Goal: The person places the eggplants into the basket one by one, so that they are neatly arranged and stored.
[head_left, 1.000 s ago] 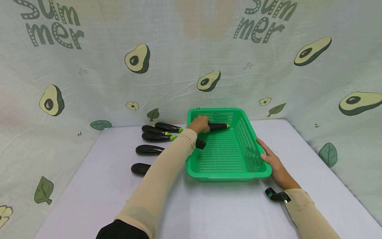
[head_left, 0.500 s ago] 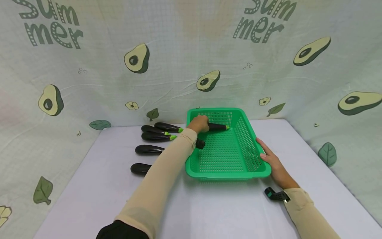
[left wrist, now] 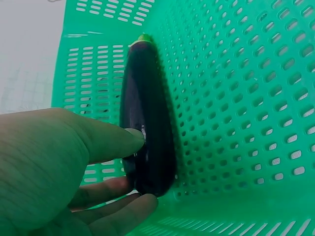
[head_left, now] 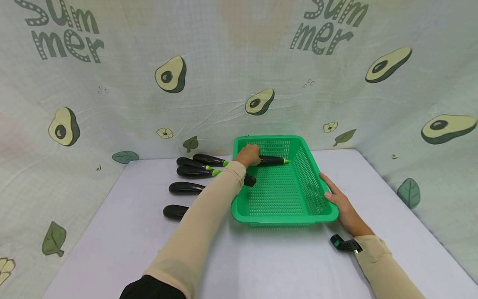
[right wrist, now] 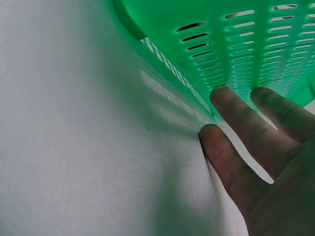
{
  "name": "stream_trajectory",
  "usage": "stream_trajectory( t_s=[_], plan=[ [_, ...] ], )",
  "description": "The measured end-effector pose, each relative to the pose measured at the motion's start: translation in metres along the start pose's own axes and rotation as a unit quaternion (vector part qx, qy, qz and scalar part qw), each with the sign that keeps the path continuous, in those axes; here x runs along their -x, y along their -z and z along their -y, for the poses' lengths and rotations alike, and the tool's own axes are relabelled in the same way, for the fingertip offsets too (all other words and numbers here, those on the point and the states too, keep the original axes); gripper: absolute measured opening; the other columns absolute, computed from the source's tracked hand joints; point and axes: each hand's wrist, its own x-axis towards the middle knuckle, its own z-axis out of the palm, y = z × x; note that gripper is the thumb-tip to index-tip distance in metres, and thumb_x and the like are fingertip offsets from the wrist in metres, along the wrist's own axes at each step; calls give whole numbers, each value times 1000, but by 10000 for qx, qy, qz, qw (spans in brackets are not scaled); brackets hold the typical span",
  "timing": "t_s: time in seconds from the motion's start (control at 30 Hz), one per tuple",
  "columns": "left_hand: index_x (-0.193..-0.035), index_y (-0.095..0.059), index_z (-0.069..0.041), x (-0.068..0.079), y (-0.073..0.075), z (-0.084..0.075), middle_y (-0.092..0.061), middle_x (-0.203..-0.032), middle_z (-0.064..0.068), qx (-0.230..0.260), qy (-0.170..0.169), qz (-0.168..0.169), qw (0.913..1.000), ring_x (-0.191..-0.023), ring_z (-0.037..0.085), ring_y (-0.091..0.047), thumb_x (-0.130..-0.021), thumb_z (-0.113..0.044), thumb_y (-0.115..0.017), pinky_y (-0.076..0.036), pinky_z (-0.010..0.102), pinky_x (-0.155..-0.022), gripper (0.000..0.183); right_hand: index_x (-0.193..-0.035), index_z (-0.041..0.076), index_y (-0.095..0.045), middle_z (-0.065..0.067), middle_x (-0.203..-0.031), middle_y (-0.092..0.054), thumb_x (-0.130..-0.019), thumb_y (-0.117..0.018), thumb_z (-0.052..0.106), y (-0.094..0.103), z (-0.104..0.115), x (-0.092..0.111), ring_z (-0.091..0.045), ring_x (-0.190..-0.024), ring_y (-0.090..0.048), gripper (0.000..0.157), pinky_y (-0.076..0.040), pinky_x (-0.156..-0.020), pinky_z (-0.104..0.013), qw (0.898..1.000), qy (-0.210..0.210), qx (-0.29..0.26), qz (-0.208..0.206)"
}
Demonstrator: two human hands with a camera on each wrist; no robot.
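A dark purple eggplant (left wrist: 147,108) with a green stem end lies along the far part of a green perforated plastic basket (head_left: 274,219). My left hand (head_left: 248,155) reaches over the basket's left rim and holds that eggplant near its blunt end. In the left wrist view, the thumb presses its side and the fingertips reach around the bottom. At the basket's right side, my right hand (head_left: 345,211) grips the rim, with the thumb on top. Its fingers (right wrist: 246,128) lie against the slotted wall from outside in the right wrist view.
Left of the basket, several more eggplants (head_left: 198,171) lie on the white table (head_left: 269,265); my left arm covers parts of two of them. A printed cloth (head_left: 216,50) with avocados hangs behind the table. A black strap (head_left: 346,244) circles the right wrist.
The held eggplant's green stem end has dipped very slightly inside the basket. Both hands and the basket stay in nearly the same place.
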Motion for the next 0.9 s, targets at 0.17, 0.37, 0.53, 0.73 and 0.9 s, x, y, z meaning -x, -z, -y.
stream_trajectory(
  t_s=[0.17, 0.37, 0.53, 0.73, 0.9],
  plan=[
    [-121, -67, -6, 2, 0, 5, -65, -114, 11, 53, -68, 31, 10000, -77, 19, -51, -101, -13, -56, -42, 31, -65, 23, -163, 23, -18, -14, -166, -6, -107, -37, 26, -2, -1, -1, -5, -137, -21, 59, -25, -97, -9, 10000, 16, 53, 32],
    [-138, -61, -6, 6, 8, 8, -60, -137, 9, 404, -201, -54, 9990, -119, 26, -59, -101, -25, -60, -51, 38, -93, 41, -163, 22, -18, -14, -166, -7, -107, -36, 24, -2, -3, -2, -4, -137, -21, 58, -25, -98, -9, 9999, 113, 85, 66],
    [-139, -59, -5, 13, 25, 7, -58, -140, 11, 730, -412, -184, 9963, -125, 29, -55, -102, -30, -58, -48, 42, -98, 44, -162, 22, -18, -15, -166, -7, -108, -35, 23, -1, 0, -2, -6, -132, -26, 58, -27, -97, -10, 9998, 192, 39, 81],
    [-137, -61, -9, 25, 39, 10, -51, -147, 11, 1281, -724, -181, 9889, -137, 30, -44, -103, -35, -57, -44, 44, -103, 43, -162, 22, -18, -14, -166, -8, -108, -34, 22, 0, 1, -1, -5, -134, -24, 57, -25, -97, -9, 9996, 257, 60, 52],
    [-135, -63, -13, 43, 45, 20, -53, -143, 8, 1949, -983, -378, 9751, -127, 25, -53, -103, -37, -56, -48, 42, -97, 41, -163, 22, -16, -12, -167, -6, -108, -33, 21, 1, 1, 1, -3, -139, -18, 57, -22, -99, -9, 9994, 315, -14, 111]
  ],
)
